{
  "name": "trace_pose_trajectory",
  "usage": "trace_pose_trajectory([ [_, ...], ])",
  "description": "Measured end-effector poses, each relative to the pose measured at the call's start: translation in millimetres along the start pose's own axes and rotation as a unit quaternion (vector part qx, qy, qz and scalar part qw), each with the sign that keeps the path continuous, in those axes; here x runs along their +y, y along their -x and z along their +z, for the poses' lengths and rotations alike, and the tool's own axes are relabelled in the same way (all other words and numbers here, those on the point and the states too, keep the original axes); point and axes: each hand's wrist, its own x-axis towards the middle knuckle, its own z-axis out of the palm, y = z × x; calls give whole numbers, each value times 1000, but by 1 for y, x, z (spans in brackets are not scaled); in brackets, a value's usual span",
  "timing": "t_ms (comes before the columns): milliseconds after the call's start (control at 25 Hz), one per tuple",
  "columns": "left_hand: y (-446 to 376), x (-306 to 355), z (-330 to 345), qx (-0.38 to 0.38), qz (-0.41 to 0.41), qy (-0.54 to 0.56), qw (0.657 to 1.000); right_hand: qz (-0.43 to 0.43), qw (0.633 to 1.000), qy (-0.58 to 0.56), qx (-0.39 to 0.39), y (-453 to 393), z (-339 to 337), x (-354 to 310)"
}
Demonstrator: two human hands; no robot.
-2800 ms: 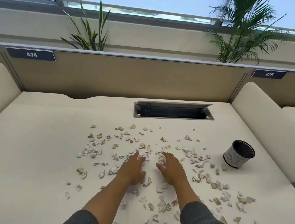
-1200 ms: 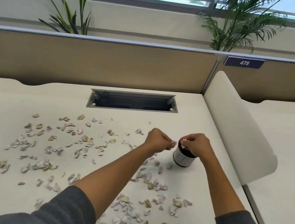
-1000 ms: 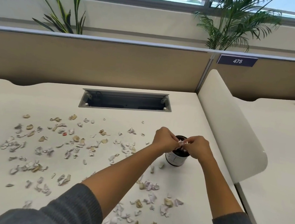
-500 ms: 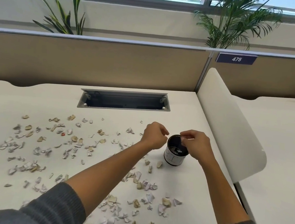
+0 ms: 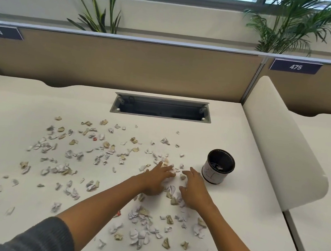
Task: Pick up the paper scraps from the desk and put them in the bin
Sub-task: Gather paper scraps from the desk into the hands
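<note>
Several crumpled white and tan paper scraps (image 5: 138, 233) lie scattered over the cream desk (image 5: 19, 98), from the far left to just beside the bin. The bin (image 5: 218, 166) is a small black cup with a white label, upright at the right, with a few scraps inside. My left hand (image 5: 156, 179) lies palm down on scraps left of the bin, fingers spread and straight. My right hand (image 5: 194, 187) rests flat on scraps beside it, fingertips near the bin's base. Neither hand visibly holds anything.
An open grey cable tray (image 5: 160, 109) is sunk into the desk at the back. A rounded cream divider (image 5: 282, 142) stands along the right edge, close behind the bin. A tan partition with labels 474 and 475 closes the back, plants behind it.
Both hands dropped scraps into the bin, then came back down and to the left onto the scraps on the desk, fingers now spread flat.
</note>
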Motion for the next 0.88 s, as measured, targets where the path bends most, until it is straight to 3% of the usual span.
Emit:
trace_pose_trajectory([
  [200,12,-10,13,4,-10,-1,1000,-23,999,-32,11,12,26,1],
  [440,19,-16,10,54,14,-99,994,-76,996,29,30,25,45,-5],
  [560,19,-18,13,66,-18,-114,991,-112,985,107,76,29,49,-9],
  [680,20,-20,18,91,-55,-95,990,-103,985,107,83,26,47,-9],
  [760,21,-21,16,111,-77,-56,989,-66,994,31,83,25,38,-9],
  [880,21,-21,14,127,-97,-26,987,14,976,-207,66,25,14,-6],
])
